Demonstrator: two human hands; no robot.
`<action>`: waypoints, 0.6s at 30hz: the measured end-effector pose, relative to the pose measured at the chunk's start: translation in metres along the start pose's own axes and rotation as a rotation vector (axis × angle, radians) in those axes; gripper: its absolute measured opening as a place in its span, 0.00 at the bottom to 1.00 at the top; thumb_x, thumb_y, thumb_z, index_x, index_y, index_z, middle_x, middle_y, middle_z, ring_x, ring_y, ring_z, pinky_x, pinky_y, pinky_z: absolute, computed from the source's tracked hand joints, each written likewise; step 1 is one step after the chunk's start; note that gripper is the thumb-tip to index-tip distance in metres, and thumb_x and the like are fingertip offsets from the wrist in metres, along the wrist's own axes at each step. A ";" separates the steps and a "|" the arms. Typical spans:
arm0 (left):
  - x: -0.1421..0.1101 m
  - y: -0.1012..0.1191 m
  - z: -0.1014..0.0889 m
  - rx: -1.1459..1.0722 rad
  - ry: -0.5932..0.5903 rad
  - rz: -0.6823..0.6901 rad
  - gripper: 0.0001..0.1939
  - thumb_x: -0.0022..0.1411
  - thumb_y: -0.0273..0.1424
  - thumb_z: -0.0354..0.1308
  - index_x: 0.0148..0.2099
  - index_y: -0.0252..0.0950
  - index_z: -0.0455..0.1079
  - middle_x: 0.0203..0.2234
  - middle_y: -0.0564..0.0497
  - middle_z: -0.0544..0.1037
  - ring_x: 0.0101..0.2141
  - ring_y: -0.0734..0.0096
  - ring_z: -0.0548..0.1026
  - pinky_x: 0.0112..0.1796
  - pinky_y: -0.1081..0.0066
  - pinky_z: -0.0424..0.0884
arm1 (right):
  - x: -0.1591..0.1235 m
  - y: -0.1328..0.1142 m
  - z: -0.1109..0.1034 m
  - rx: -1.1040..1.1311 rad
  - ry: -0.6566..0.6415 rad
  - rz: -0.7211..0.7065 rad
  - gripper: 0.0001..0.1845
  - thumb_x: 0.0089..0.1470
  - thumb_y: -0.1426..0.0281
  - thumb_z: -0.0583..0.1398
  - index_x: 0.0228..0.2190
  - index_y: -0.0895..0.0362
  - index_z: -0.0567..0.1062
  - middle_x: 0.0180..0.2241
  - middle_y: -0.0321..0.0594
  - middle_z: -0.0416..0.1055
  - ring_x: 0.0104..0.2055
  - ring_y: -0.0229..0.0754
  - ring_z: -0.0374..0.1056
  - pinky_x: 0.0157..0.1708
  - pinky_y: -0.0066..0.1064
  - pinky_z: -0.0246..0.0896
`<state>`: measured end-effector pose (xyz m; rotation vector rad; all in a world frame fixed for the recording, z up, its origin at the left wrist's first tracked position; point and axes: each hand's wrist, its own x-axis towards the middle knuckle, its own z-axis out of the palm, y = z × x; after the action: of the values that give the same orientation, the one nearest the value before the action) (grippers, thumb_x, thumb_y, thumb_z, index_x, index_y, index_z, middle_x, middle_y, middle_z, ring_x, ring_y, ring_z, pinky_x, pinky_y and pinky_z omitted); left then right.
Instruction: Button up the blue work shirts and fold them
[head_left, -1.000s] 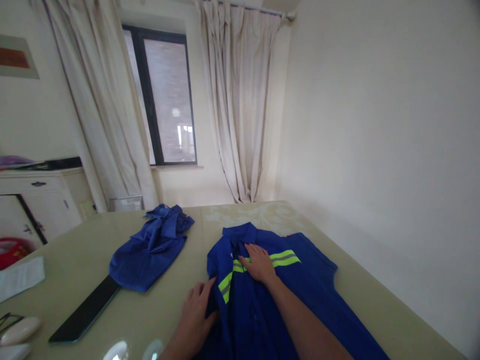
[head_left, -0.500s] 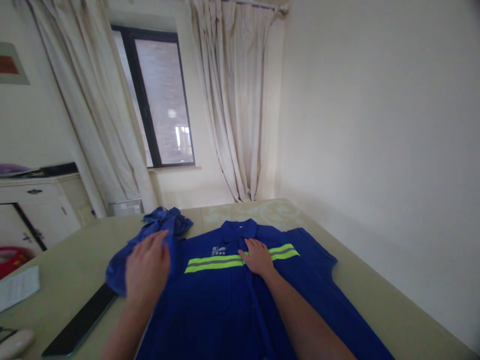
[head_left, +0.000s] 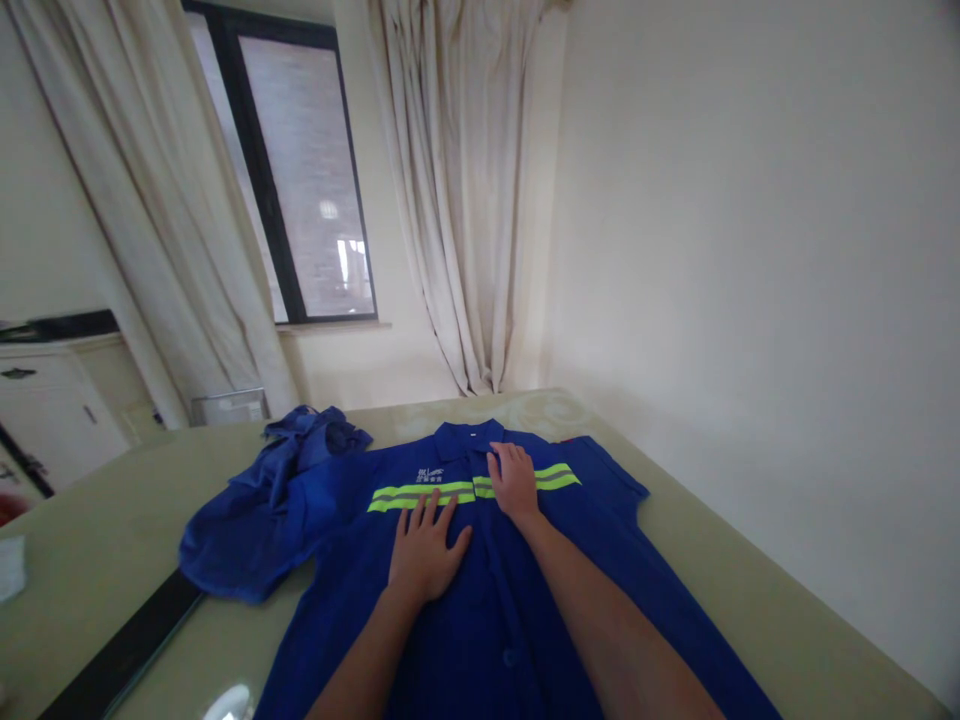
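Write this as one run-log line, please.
left hand: flat on blue work shirt | right hand: on it below collar | shirt: spread front-up | crumpled blue cloth: beside sleeve

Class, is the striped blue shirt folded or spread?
Spread: the shirt lies flat, its collar, logo and reflective stripe facing up.

left hand (head_left: 427,555) now down on the blue shirt (head_left: 592,530), front panel (head_left: 349,585) flat instead of bunched inward

Table (head_left: 712,565) open between shirt (head_left: 450,610) and wall (head_left: 750,260) — crumpled cloth (head_left: 251,520) blocks left.
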<state>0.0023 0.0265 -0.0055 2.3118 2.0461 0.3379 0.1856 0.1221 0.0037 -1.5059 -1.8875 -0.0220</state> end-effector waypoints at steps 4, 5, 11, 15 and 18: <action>0.012 -0.011 0.002 -0.008 -0.010 -0.011 0.36 0.68 0.56 0.38 0.72 0.49 0.53 0.71 0.50 0.54 0.70 0.50 0.49 0.66 0.45 0.46 | 0.002 0.023 -0.025 -0.011 0.190 0.104 0.20 0.67 0.63 0.50 0.52 0.58 0.72 0.52 0.50 0.72 0.53 0.51 0.65 0.54 0.40 0.57; 0.014 -0.013 0.004 -0.009 -0.007 -0.012 0.36 0.68 0.57 0.38 0.72 0.49 0.52 0.71 0.50 0.54 0.70 0.50 0.49 0.66 0.45 0.46 | 0.000 0.039 -0.036 -0.061 0.212 0.179 0.20 0.66 0.62 0.51 0.53 0.59 0.71 0.52 0.53 0.72 0.54 0.54 0.65 0.54 0.42 0.58; 0.019 -0.020 0.012 0.016 0.015 -0.014 0.35 0.69 0.56 0.38 0.72 0.50 0.53 0.71 0.49 0.54 0.70 0.51 0.50 0.66 0.45 0.46 | -0.020 0.166 -0.099 -0.150 0.132 0.618 0.30 0.53 0.57 0.66 0.49 0.67 0.74 0.55 0.70 0.67 0.62 0.73 0.57 0.58 0.59 0.51; 0.021 -0.019 0.013 0.024 0.020 -0.002 0.35 0.69 0.56 0.39 0.72 0.50 0.54 0.71 0.50 0.54 0.70 0.51 0.51 0.66 0.46 0.47 | -0.014 0.214 -0.113 0.239 0.024 0.730 0.15 0.42 0.65 0.72 0.33 0.59 0.80 0.43 0.57 0.78 0.58 0.66 0.66 0.56 0.50 0.60; 0.021 -0.020 0.012 0.022 0.020 -0.008 0.34 0.68 0.56 0.39 0.71 0.50 0.55 0.71 0.51 0.55 0.69 0.53 0.52 0.66 0.48 0.47 | -0.004 0.228 -0.123 0.371 0.038 0.766 0.08 0.44 0.67 0.70 0.29 0.57 0.80 0.34 0.47 0.80 0.50 0.57 0.74 0.48 0.41 0.68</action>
<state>-0.0123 0.0512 -0.0176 2.3211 2.0782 0.3420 0.4439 0.1390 0.0018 -1.8286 -1.0999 0.6077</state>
